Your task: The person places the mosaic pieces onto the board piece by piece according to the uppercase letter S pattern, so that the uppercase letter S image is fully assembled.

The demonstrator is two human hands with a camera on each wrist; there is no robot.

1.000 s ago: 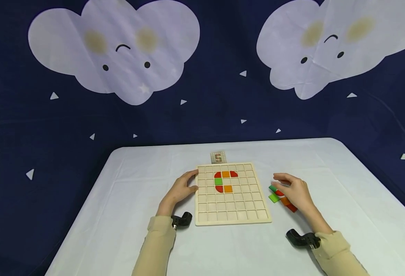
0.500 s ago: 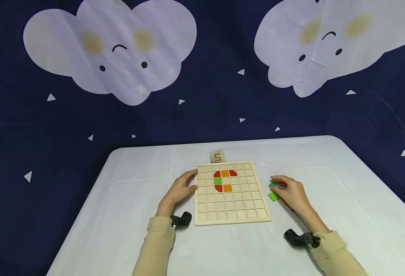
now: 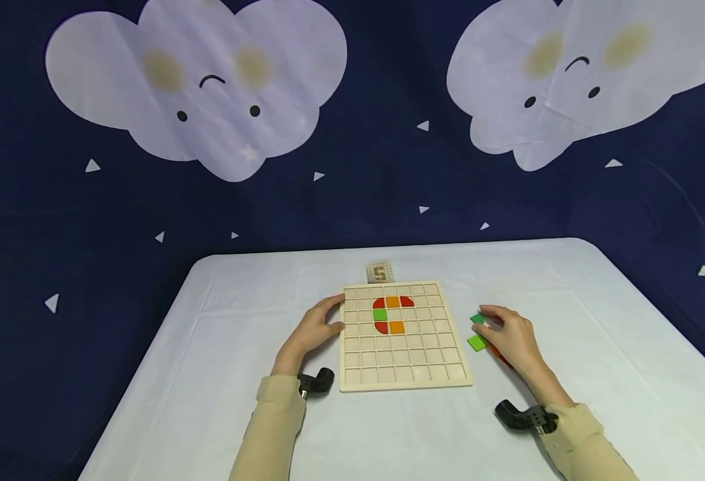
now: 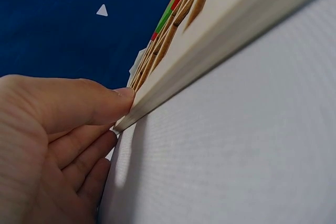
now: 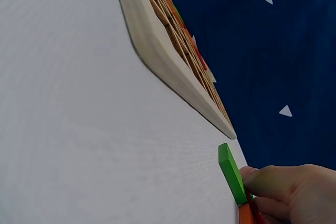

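My left hand (image 3: pixel 313 331) holds the left edge of the pale wooden grid board (image 3: pixel 406 367). Its thumb (image 4: pixel 100 100) rests along the rim. On the board, red curved pieces (image 3: pixel 380 328), orange squares (image 3: pixel 397 327) and a green square (image 3: pixel 379 314) form part of a curved figure. Right of the board, my right hand (image 3: pixel 513 337) reaches over loose tiles, thumb and forefinger bent towards each other. A light green tile (image 3: pixel 477 343) and a darker green one (image 3: pixel 477 318) show beside its fingertips. A red piece (image 5: pixel 255 209) lies by the thumb; whether it is pinched is unclear.
A small pattern card (image 3: pixel 379 272) showing a figure on a grid lies behind the board. Orange-red tiles (image 3: pixel 500 356) are partly covered by my right hand. A white cloth (image 3: pixel 238 321) covers the table, with a dark blue cloud-print curtain (image 3: pixel 376 194) behind.
My right hand has come down over the loose tiles, covering the red and orange ones. The dark green tile has shifted slightly away from me. The left hand stays at the board's edge.
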